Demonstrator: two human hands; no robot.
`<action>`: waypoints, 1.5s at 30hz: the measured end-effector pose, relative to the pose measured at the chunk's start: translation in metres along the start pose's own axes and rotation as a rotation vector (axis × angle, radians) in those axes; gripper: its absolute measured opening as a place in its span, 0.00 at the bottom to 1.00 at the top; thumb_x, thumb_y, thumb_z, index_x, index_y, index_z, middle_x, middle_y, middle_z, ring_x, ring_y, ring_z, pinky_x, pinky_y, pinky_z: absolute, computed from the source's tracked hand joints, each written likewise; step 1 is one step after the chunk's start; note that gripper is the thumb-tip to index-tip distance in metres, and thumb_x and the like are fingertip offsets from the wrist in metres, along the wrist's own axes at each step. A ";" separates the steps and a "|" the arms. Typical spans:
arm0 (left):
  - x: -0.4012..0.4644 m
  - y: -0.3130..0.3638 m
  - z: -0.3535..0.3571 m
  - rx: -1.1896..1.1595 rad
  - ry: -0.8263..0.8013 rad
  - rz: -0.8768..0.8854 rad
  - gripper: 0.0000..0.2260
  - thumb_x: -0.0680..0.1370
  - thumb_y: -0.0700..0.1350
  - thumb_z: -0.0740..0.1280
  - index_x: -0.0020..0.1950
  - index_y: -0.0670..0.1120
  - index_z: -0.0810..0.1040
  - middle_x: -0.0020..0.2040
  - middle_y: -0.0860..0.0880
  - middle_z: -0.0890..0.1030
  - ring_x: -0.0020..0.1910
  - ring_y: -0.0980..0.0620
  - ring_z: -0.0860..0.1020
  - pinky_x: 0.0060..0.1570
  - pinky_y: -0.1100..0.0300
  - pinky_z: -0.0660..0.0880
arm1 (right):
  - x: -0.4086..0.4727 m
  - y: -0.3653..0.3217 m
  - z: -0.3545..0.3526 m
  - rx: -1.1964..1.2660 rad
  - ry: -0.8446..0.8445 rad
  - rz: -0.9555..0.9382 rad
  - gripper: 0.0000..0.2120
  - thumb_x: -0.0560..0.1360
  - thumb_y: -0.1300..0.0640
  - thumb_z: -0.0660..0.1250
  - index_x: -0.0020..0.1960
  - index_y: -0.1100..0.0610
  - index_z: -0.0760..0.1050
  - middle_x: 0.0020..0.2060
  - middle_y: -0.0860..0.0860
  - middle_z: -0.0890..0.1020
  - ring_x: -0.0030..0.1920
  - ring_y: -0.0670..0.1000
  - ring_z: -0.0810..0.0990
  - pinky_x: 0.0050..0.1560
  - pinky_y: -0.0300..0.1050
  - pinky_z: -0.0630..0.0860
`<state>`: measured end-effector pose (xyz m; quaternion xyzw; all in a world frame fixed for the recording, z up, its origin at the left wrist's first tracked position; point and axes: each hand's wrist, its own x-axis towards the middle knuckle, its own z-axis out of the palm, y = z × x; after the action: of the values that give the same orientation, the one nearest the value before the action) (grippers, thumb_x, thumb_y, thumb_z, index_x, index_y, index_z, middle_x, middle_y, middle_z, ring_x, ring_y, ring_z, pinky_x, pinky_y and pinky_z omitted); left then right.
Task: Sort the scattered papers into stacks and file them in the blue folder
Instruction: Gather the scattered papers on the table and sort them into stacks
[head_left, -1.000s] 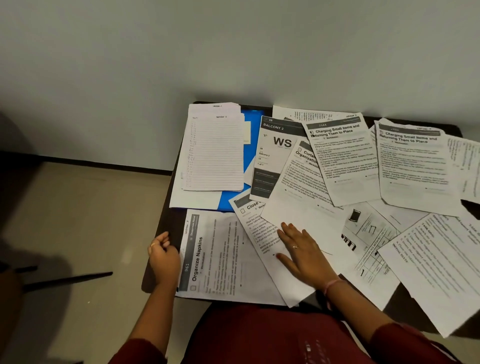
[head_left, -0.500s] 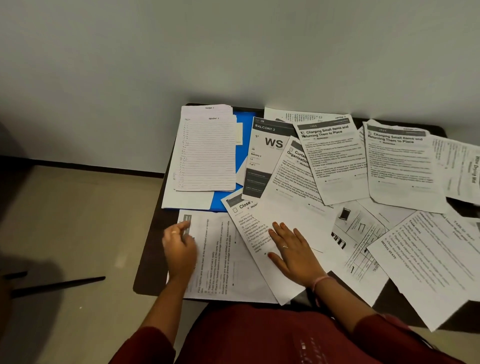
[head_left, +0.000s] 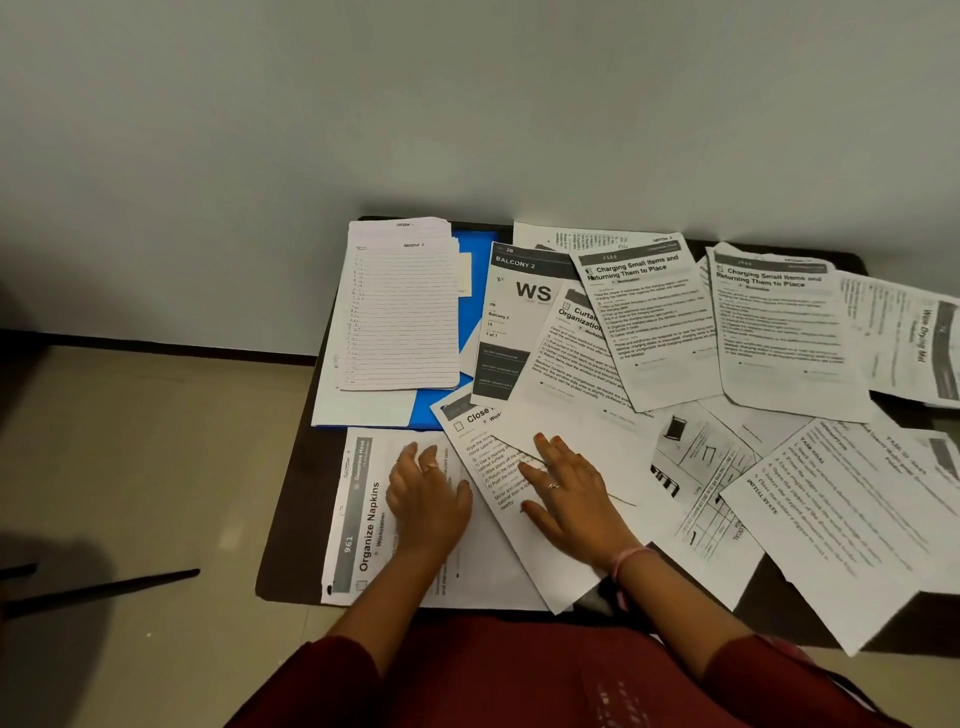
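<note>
Printed papers lie scattered and overlapping across a dark table (head_left: 291, 545). My left hand (head_left: 428, 499) rests flat, fingers spread, on the "Organize Napkins" sheet (head_left: 363, 525) at the table's near left. My right hand (head_left: 571, 493) lies flat on the "Close" sheet (head_left: 524, 540) beside it, fingertips at the edge of the "Curtain Organization" sheet (head_left: 561, 384). The blue folder (head_left: 470, 322) sits at the back left, mostly hidden under a lined notepaper stack (head_left: 402, 312) and a "Balcony 2" sheet (head_left: 511, 322).
Two "Charging Small Items" sheets (head_left: 654, 317) (head_left: 779, 327) lie at the back right, with more sheets (head_left: 852, 514) overhanging the right front edge. The wall stands right behind the table. Tiled floor and a dark chair leg (head_left: 104, 587) are on the left.
My left hand moved from the table's left edge, where it was curled, onto the "Organize Napkins" sheet and flattened. My right hand stayed on the "Close" sheet.
</note>
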<state>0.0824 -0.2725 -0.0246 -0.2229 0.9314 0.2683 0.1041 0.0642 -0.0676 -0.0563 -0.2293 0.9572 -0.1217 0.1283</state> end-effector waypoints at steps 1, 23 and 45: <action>-0.003 -0.001 0.002 0.048 -0.021 -0.012 0.31 0.77 0.55 0.64 0.75 0.46 0.58 0.77 0.43 0.54 0.75 0.43 0.54 0.73 0.46 0.53 | 0.001 -0.002 -0.001 -0.008 0.003 -0.001 0.27 0.78 0.39 0.52 0.75 0.47 0.61 0.77 0.49 0.47 0.76 0.51 0.43 0.73 0.51 0.46; -0.007 0.006 0.002 -0.222 -0.003 -0.118 0.19 0.82 0.54 0.57 0.69 0.48 0.71 0.72 0.45 0.64 0.70 0.45 0.61 0.68 0.44 0.56 | -0.023 0.018 -0.016 -0.059 0.012 -0.314 0.21 0.80 0.47 0.55 0.69 0.53 0.72 0.71 0.48 0.69 0.72 0.50 0.67 0.66 0.50 0.64; 0.006 0.025 -0.001 -0.893 -0.148 -0.236 0.12 0.79 0.43 0.66 0.61 0.42 0.74 0.52 0.46 0.83 0.49 0.48 0.82 0.52 0.53 0.79 | -0.067 0.038 -0.008 0.199 0.185 -0.022 0.17 0.68 0.66 0.70 0.53 0.50 0.78 0.46 0.46 0.83 0.46 0.49 0.80 0.48 0.44 0.75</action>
<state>0.0657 -0.2562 -0.0145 -0.3306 0.6832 0.6444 0.0940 0.1042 -0.0016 -0.0475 -0.2138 0.9455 -0.2381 0.0601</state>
